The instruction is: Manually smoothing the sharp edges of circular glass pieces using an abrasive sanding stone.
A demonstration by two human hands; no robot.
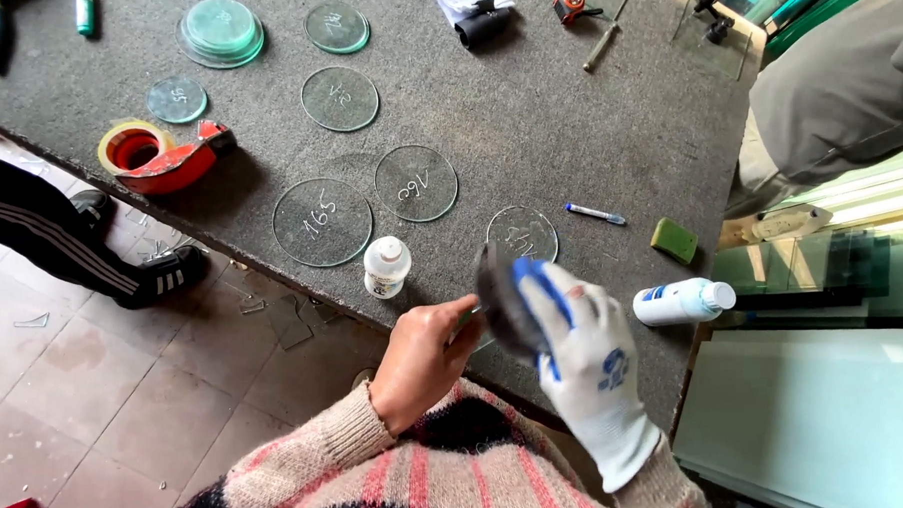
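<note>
1. The bare left hand is curled at the near edge of the grey table, fingertips pinching the rim of a glass disc, mostly hidden behind the other hand.
2. The right hand, in a white glove with blue trim, is clenched on a dark round pad, held against that disc above the table edge; motion blur hides finer detail.
3. A small white bottle stands just beside the left hand.
4. A white spray can lies on its side to the right of the glove.
5. Further round glass discs with marker writing lie flat on the table.
6. A red tape dispenser sits at the left edge, and a blue-capped marker and green sponge lie to the right.
</note>
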